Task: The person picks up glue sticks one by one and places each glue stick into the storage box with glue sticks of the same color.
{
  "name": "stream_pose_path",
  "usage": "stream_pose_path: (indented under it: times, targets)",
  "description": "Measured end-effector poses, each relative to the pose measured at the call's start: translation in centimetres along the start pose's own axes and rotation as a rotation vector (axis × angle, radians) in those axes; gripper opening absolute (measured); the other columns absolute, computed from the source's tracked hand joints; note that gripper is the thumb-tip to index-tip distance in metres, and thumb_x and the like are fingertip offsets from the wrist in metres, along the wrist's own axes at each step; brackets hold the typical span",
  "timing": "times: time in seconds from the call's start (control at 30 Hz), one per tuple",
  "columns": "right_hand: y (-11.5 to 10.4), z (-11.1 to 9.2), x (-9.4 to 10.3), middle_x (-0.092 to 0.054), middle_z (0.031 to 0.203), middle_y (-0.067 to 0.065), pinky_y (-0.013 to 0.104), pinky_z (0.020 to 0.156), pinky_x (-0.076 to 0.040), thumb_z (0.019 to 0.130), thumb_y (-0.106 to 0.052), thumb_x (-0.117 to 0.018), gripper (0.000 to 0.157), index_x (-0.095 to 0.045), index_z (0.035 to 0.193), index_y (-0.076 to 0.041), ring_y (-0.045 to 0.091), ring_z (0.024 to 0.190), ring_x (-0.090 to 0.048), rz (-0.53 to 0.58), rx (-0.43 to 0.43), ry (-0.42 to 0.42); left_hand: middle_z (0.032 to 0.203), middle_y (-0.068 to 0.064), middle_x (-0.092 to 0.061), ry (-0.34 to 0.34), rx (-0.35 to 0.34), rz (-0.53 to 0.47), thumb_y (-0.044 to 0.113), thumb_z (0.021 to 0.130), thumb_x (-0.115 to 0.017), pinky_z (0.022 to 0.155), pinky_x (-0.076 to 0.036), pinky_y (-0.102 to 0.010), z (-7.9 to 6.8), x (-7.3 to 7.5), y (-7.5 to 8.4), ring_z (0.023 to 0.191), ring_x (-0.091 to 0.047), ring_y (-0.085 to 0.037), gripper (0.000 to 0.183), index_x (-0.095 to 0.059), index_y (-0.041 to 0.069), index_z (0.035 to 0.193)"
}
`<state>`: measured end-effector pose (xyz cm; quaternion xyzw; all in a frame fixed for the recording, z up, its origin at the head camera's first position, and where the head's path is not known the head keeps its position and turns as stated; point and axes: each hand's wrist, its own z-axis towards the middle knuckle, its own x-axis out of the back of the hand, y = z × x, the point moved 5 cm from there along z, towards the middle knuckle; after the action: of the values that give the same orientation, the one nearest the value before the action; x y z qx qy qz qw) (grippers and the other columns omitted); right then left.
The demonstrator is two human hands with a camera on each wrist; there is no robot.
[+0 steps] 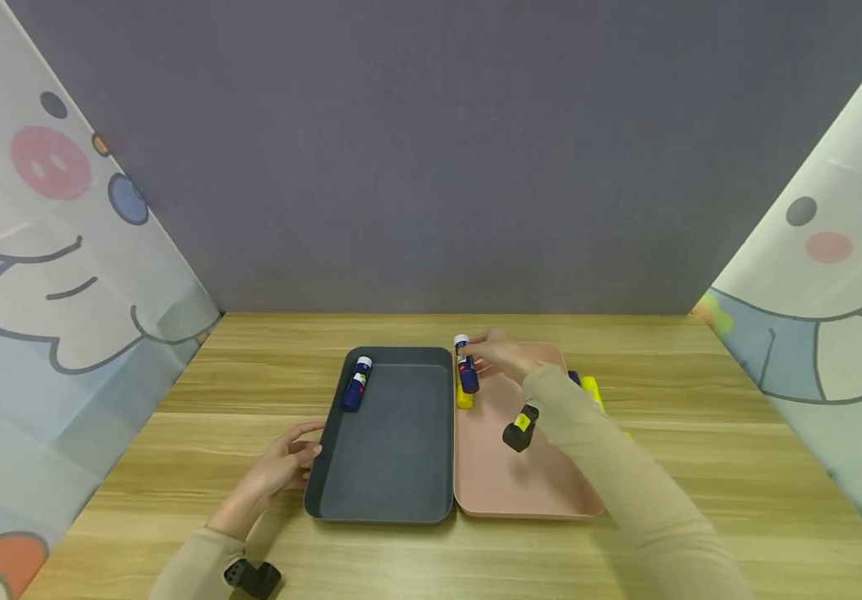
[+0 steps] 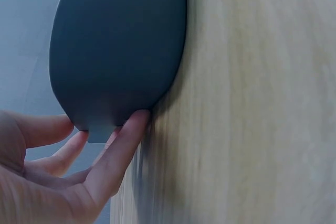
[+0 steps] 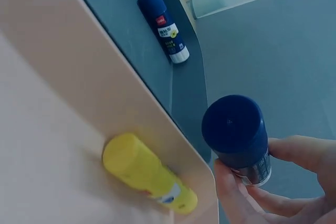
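In the head view, my right hand [image 1: 504,353] pinches a navy glue stick [image 1: 467,367] with a white end, above the far left corner of the pink tray [image 1: 506,500]. The right wrist view shows thumb and fingers around this glue stick [image 3: 236,135], its blue end towards the camera. Below it a yellow glue stick [image 3: 149,174] lies in the pink tray along the wall. Another navy glue stick [image 1: 357,384] lies in the dark grey tray [image 1: 389,467], by its left wall. Against that tray's outer left side rest the fingertips of my left hand [image 1: 277,467].
The two trays stand side by side on the wooden table [image 1: 701,467]. Right of the pink tray, partly behind my right forearm, are a yellow glue stick [image 1: 591,388] and a navy item [image 1: 574,378]. A grey panel [image 1: 431,167] rises behind the table, with printed cloths at both sides.
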<state>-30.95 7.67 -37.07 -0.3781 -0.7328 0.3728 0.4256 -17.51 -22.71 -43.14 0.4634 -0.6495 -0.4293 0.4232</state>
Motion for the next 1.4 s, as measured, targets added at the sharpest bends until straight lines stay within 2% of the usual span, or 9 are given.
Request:
stream_pose_path:
  times: [0.23, 0.33, 0.47, 0.5, 0.6, 0.77, 0.9, 1.17, 1.4]
  targets:
    - [-0.5, 0.7, -1.4, -0.054, 0.111, 0.018, 0.041, 0.081, -0.046, 0.084, -0.017, -0.059, 0.041, -0.05, 0.12, 0.002, 0.031, 0.094, -0.057, -0.003, -0.013, 0.016, 0.106, -0.019, -0.052, 0.009, 0.004, -0.001, 0.006, 0.091, -0.045, 0.065, -0.051, -0.038, 0.0, 0.1, 0.1, 0.076, -0.058, -0.018, 0.047, -0.027, -0.003, 0.133]
    - [-0.4, 1.3, -2.0, -0.057, 0.103, 0.016, 0.037, 0.073, -0.05, 0.081, -0.019, -0.064, 0.045, -0.051, 0.118, 0.003, 0.027, 0.085, -0.06, 0.011, 0.002, 0.005, 0.107, -0.021, -0.052, 0.005, 0.004, 0.0, 0.006, 0.091, -0.045, 0.064, -0.05, -0.038, -0.1, 0.0, 0.1, 0.076, -0.058, -0.018, 0.047, -0.027, -0.004, 0.134]
    - [-0.6, 1.6, -2.9, -0.057, 0.091, 0.013, 0.035, 0.071, -0.051, 0.082, -0.015, -0.063, 0.044, -0.05, 0.118, 0.004, 0.02, 0.072, -0.058, 0.044, -0.005, 0.008, 0.109, -0.023, -0.051, 0.008, 0.007, -0.004, 0.005, 0.091, -0.044, 0.064, -0.05, -0.038, -0.2, -0.1, 0.2, 0.076, -0.057, -0.019, 0.047, -0.025, -0.004, 0.134]
    - [-0.8, 1.4, -3.2, -0.057, 0.093, 0.014, 0.036, 0.073, -0.05, 0.083, -0.013, -0.06, 0.042, -0.049, 0.12, 0.004, 0.021, 0.074, -0.058, 0.035, -0.022, 0.021, 0.109, -0.023, -0.051, 0.012, 0.01, -0.003, 0.005, 0.092, -0.044, 0.064, -0.05, -0.038, -0.2, -0.1, 0.1, 0.076, -0.057, -0.019, 0.047, -0.026, -0.004, 0.134]
    - [-1.2, 1.3, -3.7, -0.055, 0.084, 0.013, 0.035, 0.069, -0.051, 0.082, -0.012, -0.061, 0.041, -0.049, 0.118, 0.006, 0.019, 0.067, -0.057, 0.053, 0.012, 0.002, 0.108, -0.022, -0.051, 0.026, 0.019, -0.001, 0.005, 0.092, -0.043, 0.064, -0.05, -0.038, -0.1, -0.1, 0.2, 0.076, -0.057, -0.019, 0.046, -0.027, -0.003, 0.134]
    - [-1.5, 1.4, -5.0, -0.058, 0.088, 0.016, 0.035, 0.068, -0.051, 0.082, -0.011, -0.061, 0.04, -0.049, 0.116, 0.008, 0.023, 0.07, -0.058, 0.069, 0.028, -0.024, 0.109, -0.022, -0.051, 0.03, 0.017, -0.003, 0.004, 0.091, -0.044, 0.065, -0.05, -0.038, -0.2, 0.0, 0.2, 0.076, -0.057, -0.019, 0.046, -0.028, -0.003, 0.133]
    - [-1.5, 1.5, -5.9, -0.058, 0.098, 0.021, 0.038, 0.071, -0.05, 0.083, -0.01, -0.059, 0.041, -0.047, 0.117, 0.01, 0.026, 0.078, -0.06, 0.051, 0.005, -0.004, 0.109, -0.023, -0.051, 0.025, 0.014, 0.001, 0.005, 0.091, -0.044, 0.066, -0.05, -0.038, -0.2, -0.1, 0.1, 0.077, -0.057, -0.019, 0.046, -0.028, -0.004, 0.133]
    - [-1.0, 2.3, -7.0, -0.058, 0.088, 0.017, 0.037, 0.066, -0.051, 0.081, -0.008, -0.061, 0.036, -0.051, 0.11, 0.011, 0.026, 0.072, -0.059, 0.075, -0.03, 0.017, 0.109, -0.024, -0.05, 0.022, 0.012, 0.013, 0.006, 0.091, -0.045, 0.066, -0.05, -0.038, -0.2, -0.2, 0.1, 0.078, -0.056, -0.019, 0.046, -0.028, -0.003, 0.133]
    - [-0.4, 2.6, -7.6, -0.057, 0.093, 0.021, 0.04, 0.069, -0.051, 0.08, -0.006, -0.062, 0.034, -0.05, 0.106, 0.012, 0.03, 0.078, -0.06, 0.072, -0.04, 0.046, 0.109, -0.024, -0.05, 0.016, 0.005, 0.008, 0.005, 0.091, -0.044, 0.066, -0.05, -0.039, -0.1, -0.1, 0.0, 0.078, -0.056, -0.02, 0.046, -0.028, -0.004, 0.133]
